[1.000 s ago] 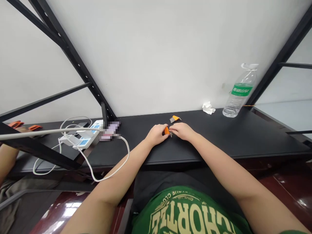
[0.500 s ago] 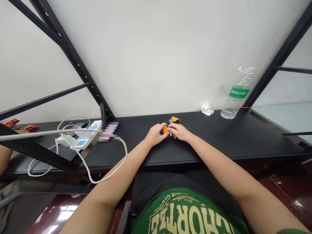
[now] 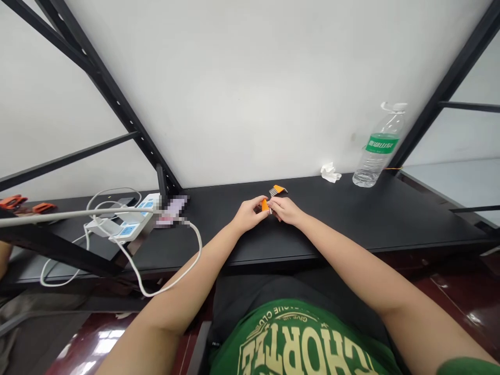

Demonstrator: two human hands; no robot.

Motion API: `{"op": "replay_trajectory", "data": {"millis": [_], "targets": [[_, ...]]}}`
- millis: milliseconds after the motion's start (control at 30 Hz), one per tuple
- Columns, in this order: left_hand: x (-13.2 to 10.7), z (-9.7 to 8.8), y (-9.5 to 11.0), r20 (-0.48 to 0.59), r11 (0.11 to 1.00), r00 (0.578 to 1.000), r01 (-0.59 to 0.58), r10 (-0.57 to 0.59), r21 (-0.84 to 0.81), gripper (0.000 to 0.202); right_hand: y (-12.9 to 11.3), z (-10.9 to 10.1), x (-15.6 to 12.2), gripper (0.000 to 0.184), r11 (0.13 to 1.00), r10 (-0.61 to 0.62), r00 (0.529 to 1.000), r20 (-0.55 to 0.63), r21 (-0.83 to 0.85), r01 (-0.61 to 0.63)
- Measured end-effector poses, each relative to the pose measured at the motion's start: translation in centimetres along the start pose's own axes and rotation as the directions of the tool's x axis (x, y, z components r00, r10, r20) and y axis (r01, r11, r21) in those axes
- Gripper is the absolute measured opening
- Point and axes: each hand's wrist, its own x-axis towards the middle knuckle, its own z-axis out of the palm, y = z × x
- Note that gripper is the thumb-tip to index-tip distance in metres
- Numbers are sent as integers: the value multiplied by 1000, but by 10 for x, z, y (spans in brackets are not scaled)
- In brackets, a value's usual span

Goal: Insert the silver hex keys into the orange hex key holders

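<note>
My left hand and my right hand meet over the black table, both pinched on a small orange holder with thin metal keys. The left fingers grip the orange part. The right fingertips close on the metal pieces beside it. A second orange set of hex keys lies on the table just behind my hands, untouched.
A clear water bottle with a green label leans at the back right, with a crumpled white tissue to its left. A white power strip with white cables sits at the left. Black frame bars slant across both sides.
My hands have stayed together on the orange holder, the fingers shifting slightly. The view has drifted a little to the right.
</note>
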Motion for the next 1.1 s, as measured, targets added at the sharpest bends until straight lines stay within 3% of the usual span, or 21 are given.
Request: {"op": "replay_trajectory", "data": {"millis": [167,300,400,500,633,733,933,1100], "targets": [[0,-2,-2,24,995,999,-24,22,93,31,4,-6,3,45,960,-96,994,-57,-269,78],[-1,-4,-10,23,958,1000,14,-21,287,43,13,-24,3,28,851,-74,982,-174,-524,-29],[-2,-5,-18,20,955,996,73,-83,287,50,15,-34,0,10,748,27,995,-93,-659,-82],[-2,-6,-21,21,956,991,119,-129,267,52,8,-35,-3,9,652,136,991,9,-754,-83],[-1,-8,-20,42,936,991,105,-127,335,53,-3,-29,-4,6,581,201,979,25,-808,-99],[0,-8,-18,66,920,991,83,-117,383,53,-3,-28,-6,4,622,165,986,11,-777,-95],[-1,-8,-9,66,912,995,47,-80,407,46,4,-23,-4,9,848,-37,999,13,-529,39],[-2,-8,1,98,899,994,1,-49,438,37,3,-11,-1,7,875,-203,979,29,-443,195]]}}
